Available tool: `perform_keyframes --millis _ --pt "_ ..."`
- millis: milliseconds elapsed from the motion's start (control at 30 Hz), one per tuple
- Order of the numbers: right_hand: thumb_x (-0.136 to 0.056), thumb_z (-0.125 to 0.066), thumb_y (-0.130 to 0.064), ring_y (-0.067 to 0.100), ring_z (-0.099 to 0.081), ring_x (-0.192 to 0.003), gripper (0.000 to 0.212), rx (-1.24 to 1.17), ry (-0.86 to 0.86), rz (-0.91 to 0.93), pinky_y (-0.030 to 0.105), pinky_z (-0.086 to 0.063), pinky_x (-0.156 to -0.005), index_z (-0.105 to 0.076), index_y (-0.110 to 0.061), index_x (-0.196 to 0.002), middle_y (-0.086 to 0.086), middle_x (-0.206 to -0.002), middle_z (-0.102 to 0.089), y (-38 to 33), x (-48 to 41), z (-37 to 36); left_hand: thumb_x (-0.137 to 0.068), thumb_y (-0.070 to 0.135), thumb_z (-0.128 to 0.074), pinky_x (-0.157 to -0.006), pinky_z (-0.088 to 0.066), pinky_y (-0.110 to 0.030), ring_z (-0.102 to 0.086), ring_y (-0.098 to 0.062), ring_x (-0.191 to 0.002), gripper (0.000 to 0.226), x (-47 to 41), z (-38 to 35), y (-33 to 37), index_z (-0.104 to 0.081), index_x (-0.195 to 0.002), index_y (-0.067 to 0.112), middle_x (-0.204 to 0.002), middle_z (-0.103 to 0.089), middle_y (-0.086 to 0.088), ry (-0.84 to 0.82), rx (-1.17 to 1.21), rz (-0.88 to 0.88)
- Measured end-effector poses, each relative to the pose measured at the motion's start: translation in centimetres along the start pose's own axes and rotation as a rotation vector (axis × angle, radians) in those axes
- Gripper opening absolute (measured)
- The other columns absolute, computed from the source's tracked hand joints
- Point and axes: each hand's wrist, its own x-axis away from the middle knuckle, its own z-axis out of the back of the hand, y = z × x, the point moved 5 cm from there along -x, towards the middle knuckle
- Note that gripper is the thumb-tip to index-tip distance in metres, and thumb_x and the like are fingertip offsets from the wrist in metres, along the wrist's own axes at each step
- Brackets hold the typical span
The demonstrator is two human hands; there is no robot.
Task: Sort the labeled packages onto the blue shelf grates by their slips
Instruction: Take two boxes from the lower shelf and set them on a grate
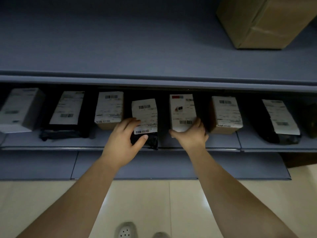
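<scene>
A row of labeled packages stands on the middle blue shelf [221, 143]. My left hand [122, 141] grips a black bag with a white slip [145, 115], fingers on its left edge and thumb on its lower front. To the right, my right hand [192, 134] holds the bottom of a white box with a red-marked label [182, 111], fingers curled round its lower edge. Both packages stand upright at the shelf's middle, close together but apart.
Other packages flank them: a white box [20, 109], a black bag [66, 114], a brown box [109, 109], another brown box [226, 114] and a black bag [281, 119]. A large cardboard box [264, 21] sits on the upper shelf. A lower shelf [51, 165] juts out above the tiled floor.
</scene>
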Motion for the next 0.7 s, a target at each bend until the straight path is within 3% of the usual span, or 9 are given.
perform_keyframes --millis 233,367,467,700 --pt "-0.056 -0.083 -0.061 0.032 -0.039 -0.134 0.121 -0.154 0.139 0.176 0.05 -0.03 -0.111 -0.025 -0.008 -0.148 0.013 -0.144 -0.041 -3.0 7.3 3.9 -0.088 0.056 -0.05 -0.101 -0.044 -0.04 -0.037 -0.016 -0.127 0.057 4.2 6.3 -0.6 -0.05 -0.133 0.02 -0.137 -0.046 0.005 0.081 0.016 0.086" --pt "-0.052 -0.086 -0.058 0.029 -0.043 -0.129 0.117 -0.199 0.117 0.285 0.049 -0.035 -0.108 -0.03 -0.01 -0.143 0.01 -0.138 -0.045 -7.3 12.0 3.7 -0.089 0.051 -0.055 -0.107 -0.037 -0.038 -0.034 -0.014 -0.131 0.056 7.0 10.5 -3.1 -0.049 -0.135 0.021 -0.14 -0.042 0.007 0.144 0.003 0.168" --pt "-0.052 -0.086 -0.057 0.026 -0.043 -0.128 0.118 -0.238 0.072 0.339 0.048 -0.034 -0.109 -0.028 -0.012 -0.144 0.007 -0.138 -0.044 -10.9 15.2 2.0 -0.088 0.049 -0.057 -0.108 -0.033 -0.034 -0.033 -0.014 -0.133 0.058 9.1 13.4 -6.1 -0.047 -0.138 0.022 -0.143 -0.04 0.006 0.17 -0.003 0.245" --pt "-0.054 -0.086 -0.057 0.027 -0.037 -0.134 0.123 -0.248 -0.032 0.354 0.048 -0.029 -0.114 -0.021 -0.014 -0.149 0.006 -0.146 -0.038 -18.7 20.9 -5.9 -0.087 0.052 -0.056 -0.109 -0.034 -0.038 -0.031 -0.015 -0.134 0.064 13.3 18.0 -15.8 -0.042 -0.141 0.021 -0.144 -0.037 0.005 0.211 0.005 0.387"
